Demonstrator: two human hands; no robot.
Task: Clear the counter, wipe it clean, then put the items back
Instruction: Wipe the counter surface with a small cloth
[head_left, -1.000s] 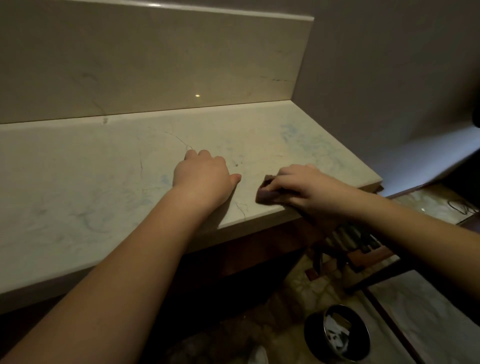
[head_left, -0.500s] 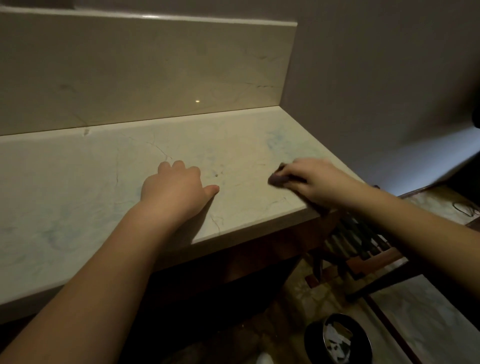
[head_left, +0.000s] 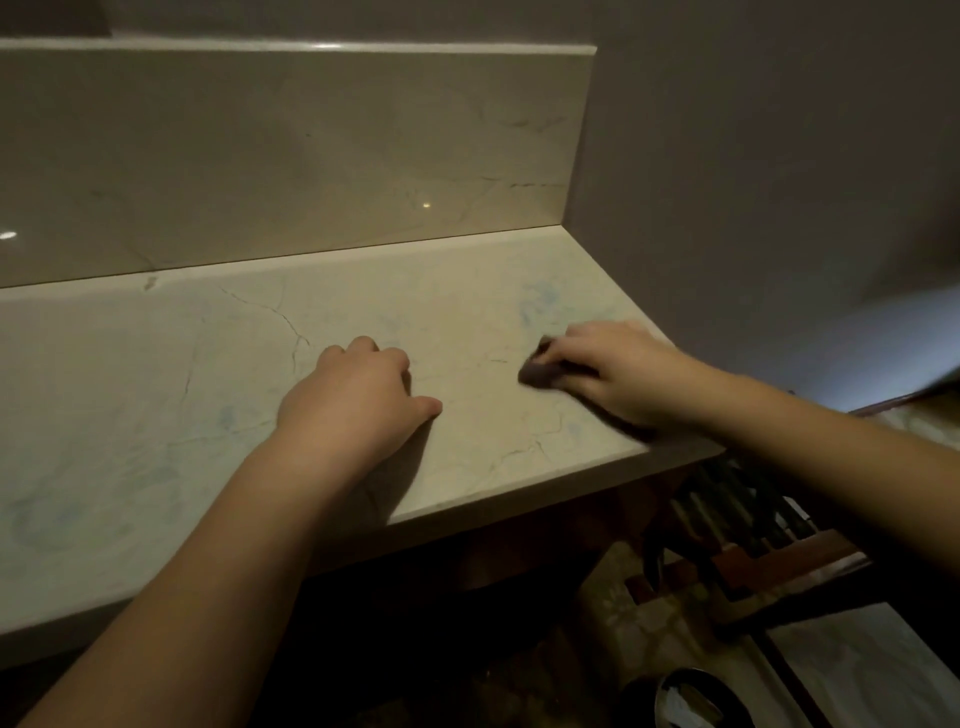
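Observation:
A pale marble counter (head_left: 156, 395) with thin dark veins and faint bluish smears runs across the view. My right hand (head_left: 613, 374) presses a small dark cloth (head_left: 537, 373) onto the counter near its right end; only the cloth's left edge shows past my fingers. My left hand (head_left: 358, 400) rests knuckles-up on the counter's middle, fingers curled under, thumb out to the right, holding nothing.
A marble backsplash (head_left: 291, 156) rises behind the counter and a plain wall (head_left: 753, 156) closes off its right end. Below right stand a dark wooden rack (head_left: 743, 514) and a black bin (head_left: 691, 701) on the floor.
My right hand has slid the cloth from the front edge farther back along the right end of the counter. The left hand has stayed planted. The camera shifted slightly.

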